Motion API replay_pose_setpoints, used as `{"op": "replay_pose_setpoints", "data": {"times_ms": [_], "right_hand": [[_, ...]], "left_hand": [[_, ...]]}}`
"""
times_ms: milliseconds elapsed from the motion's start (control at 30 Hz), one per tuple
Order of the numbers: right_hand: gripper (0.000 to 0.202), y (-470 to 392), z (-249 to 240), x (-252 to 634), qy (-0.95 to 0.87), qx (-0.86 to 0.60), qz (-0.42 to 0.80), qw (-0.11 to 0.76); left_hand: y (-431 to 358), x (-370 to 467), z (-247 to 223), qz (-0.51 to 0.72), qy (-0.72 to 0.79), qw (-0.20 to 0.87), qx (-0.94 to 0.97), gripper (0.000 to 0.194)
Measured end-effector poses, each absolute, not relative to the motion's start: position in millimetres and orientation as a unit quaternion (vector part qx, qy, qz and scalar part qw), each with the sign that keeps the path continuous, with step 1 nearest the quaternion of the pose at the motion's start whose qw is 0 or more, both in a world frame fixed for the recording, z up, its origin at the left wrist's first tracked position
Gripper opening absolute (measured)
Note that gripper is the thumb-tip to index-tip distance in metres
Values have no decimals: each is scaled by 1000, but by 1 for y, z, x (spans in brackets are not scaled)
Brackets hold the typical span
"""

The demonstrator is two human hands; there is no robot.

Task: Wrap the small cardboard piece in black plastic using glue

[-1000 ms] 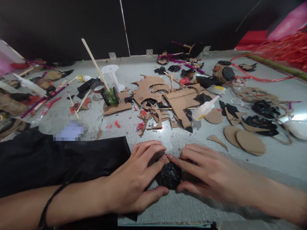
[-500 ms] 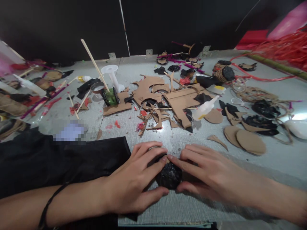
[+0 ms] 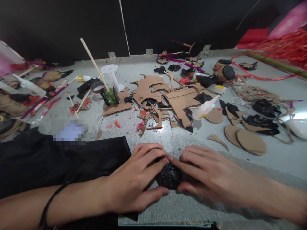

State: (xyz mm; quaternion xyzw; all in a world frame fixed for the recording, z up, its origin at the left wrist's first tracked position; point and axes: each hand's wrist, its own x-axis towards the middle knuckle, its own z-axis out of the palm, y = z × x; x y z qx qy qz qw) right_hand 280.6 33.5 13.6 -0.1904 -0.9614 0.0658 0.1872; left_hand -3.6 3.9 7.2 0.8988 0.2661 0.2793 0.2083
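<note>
A round piece wrapped in shiny black plastic (image 3: 169,176) lies on the grey table near the front edge, with a bit of brown cardboard showing at its top. My left hand (image 3: 141,177) curves over its left side, fingertips pressing the upper rim and the thumb at the lower edge. From the right, my right hand (image 3: 206,169) holds it, its index fingertip meeting the left fingertips at the top and the thumb low on the right side. Part of the piece is hidden under my left fingers.
Black sheeting (image 3: 96,156) spreads at left. Beyond my hands lie cardboard scraps (image 3: 177,102), a glue bottle (image 3: 206,108), a white spool (image 3: 112,76) and a green roll with a stick (image 3: 110,96). Cardboard discs (image 3: 251,141), twine and red string (image 3: 285,48) are at right.
My fingers have shifted very slightly at the top of the black piece. Everything else looks the same.
</note>
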Motion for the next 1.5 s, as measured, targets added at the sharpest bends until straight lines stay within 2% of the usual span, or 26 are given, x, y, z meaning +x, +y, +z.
{"op": "replay_pose_setpoints", "data": {"times_ms": [367, 500, 600, 800, 1133, 1300, 1500], "right_hand": [[50, 35, 16, 278, -960, -193, 73, 192], [47, 36, 16, 280, -960, -197, 87, 181], [44, 37, 19, 283, -952, -202, 129, 190], [41, 39, 20, 289, -907, -233, 217, 273], [34, 40, 28, 288, -884, -248, 315, 240], [38, 40, 25, 288, -889, -226, 305, 257], [34, 41, 19, 287, -916, -211, 231, 251]], "left_hand": [[6, -4, 10, 276, 267, 223, 896, 50], [6, -5, 8, 279, 265, 221, 896, 57], [6, -5, 7, 282, 265, 218, 896, 59], [7, -6, 10, 307, 238, 214, 896, 62], [5, -5, 18, 258, 222, 134, 931, 49], [5, -6, 18, 255, 227, 137, 930, 49], [4, -5, 17, 253, 243, 128, 928, 41]]}}
